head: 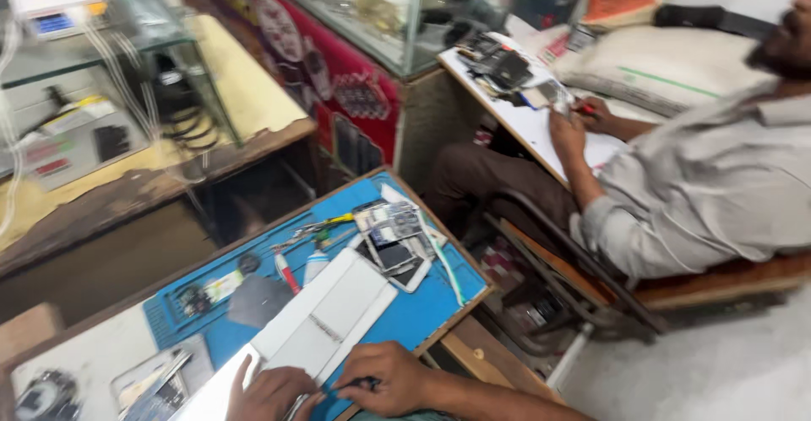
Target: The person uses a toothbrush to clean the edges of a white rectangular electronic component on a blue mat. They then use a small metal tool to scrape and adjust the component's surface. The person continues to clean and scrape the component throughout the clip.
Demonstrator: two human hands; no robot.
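My left hand (270, 391) rests at the bottom edge on the near end of a long white flat panel (325, 320) lying on a blue work mat (422, 307). Close beside it, my right hand (384, 377) pinches a small dark tool (359, 383) near the panel's lower corner. Beyond the panel sits a pile of opened phones and circuit boards (393, 239). A red-handled tool (287, 271), a small white tube (315, 262) and a yellow-handled tool (334, 221) lie on the mat to its left.
Another person in a grey shirt (701, 193) sits on a chair at the right, working at a white table (524, 117) with phone parts. A glass display counter (372, 24) stands behind; a wooden bench with equipment (101, 134) is at left.
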